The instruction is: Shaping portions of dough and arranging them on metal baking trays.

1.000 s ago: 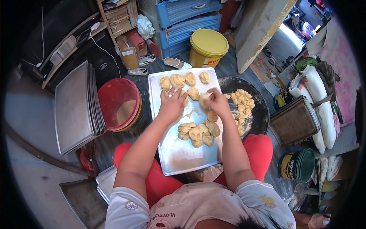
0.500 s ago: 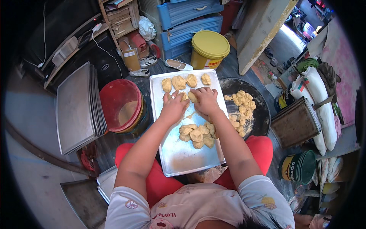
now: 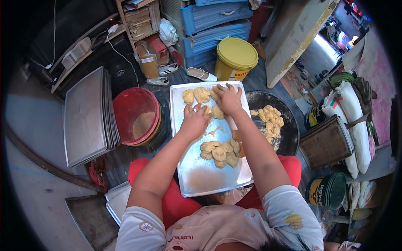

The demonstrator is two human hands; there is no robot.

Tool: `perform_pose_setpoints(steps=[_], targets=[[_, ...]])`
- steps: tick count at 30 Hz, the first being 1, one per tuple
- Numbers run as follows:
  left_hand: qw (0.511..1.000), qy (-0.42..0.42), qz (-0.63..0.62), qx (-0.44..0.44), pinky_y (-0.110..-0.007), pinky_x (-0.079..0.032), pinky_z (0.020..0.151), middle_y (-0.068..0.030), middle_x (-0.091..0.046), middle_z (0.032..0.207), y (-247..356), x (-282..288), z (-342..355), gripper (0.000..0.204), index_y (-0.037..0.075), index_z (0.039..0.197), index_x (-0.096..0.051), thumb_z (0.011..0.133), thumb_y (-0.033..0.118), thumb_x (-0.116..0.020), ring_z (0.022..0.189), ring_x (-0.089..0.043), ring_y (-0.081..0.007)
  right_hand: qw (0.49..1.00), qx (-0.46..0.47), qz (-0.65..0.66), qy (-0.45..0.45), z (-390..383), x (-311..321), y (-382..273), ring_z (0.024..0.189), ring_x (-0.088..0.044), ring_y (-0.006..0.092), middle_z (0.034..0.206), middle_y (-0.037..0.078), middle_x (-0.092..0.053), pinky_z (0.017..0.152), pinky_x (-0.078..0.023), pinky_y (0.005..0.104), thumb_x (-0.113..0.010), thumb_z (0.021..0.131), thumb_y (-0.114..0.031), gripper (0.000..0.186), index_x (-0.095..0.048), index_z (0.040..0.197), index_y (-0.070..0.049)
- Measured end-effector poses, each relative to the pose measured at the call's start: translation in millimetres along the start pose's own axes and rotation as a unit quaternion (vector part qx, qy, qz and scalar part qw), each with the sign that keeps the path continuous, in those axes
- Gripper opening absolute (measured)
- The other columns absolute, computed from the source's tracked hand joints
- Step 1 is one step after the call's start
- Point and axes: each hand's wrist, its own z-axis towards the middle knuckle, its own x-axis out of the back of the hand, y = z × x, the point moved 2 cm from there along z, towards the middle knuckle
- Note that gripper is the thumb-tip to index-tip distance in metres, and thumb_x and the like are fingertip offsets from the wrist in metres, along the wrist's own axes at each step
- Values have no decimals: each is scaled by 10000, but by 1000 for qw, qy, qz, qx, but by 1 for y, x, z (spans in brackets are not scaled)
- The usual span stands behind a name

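Note:
A shiny metal baking tray [image 3: 197,180] lies across my lap with lumps of pale yellow dough on it. My left hand [image 3: 196,123] has its fingers and thumb around a small dough lump [image 3: 207,109], partly hidden by them. Farther up on the right, my right hand [image 3: 229,101] rests with spread fingers over a lump [image 3: 215,94] in the far row, covering part of that row. Just below that hand sits another lump [image 3: 217,112]. Nearer to me is a heap of dough pieces [image 3: 219,154], its right side close to my right forearm.
A round black pan [image 3: 289,125] with more dough pieces [image 3: 272,119] sits right of the tray. On the left stand a red bucket [image 3: 127,106] and a stack of metal trays [image 3: 86,121]. A yellow lidded bucket [image 3: 237,54] and blue drawers [image 3: 217,42] are beyond.
My right hand has moved away from me, from the second row to the far row, leaving a lump uncovered. My left hand stays by its lump. The view has shifted slightly.

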Motion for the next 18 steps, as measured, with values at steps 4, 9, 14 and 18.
perform_pose_setpoints(steps=[4,9,14,18], targets=[[1000,-6,15,-4,-565,-209,1030,-94,-525,1283,0,0,1,321,189,1118,-641,799,211,-615,1250,-425,-283,998,-58,39,3,-10,-7,17,1316,-330,265,1343,-45,-502,1042,-85,652,-584,821,-238,437,-555,1257,-231],[1000,-13,6,4,-574,-207,1029,-92,-518,1297,-3,1,0,306,183,1109,-643,807,211,-605,1261,-416,-280,999,-32,10,15,-15,-3,20,1330,-313,276,1367,-35,-476,1043,-71,661,-576,826,-240,485,-505,1305,-247],[1000,-21,7,15,-585,-206,1027,-92,-526,1291,-2,0,2,256,166,1052,-663,807,202,-599,1256,-423,-285,997,11,61,50,-11,13,3,1340,-297,282,1396,0,-443,1051,-75,654,-573,834,-234,506,-471,1329,-259],[1000,-19,12,13,-599,-207,1024,-94,-553,1257,-2,0,4,203,148,977,-675,796,187,-589,1240,-444,-294,995,102,4,-10,11,9,-31,1328,-317,265,1392,8,-447,1053,-114,632,-584,833,-205,503,-479,1321,-270]])
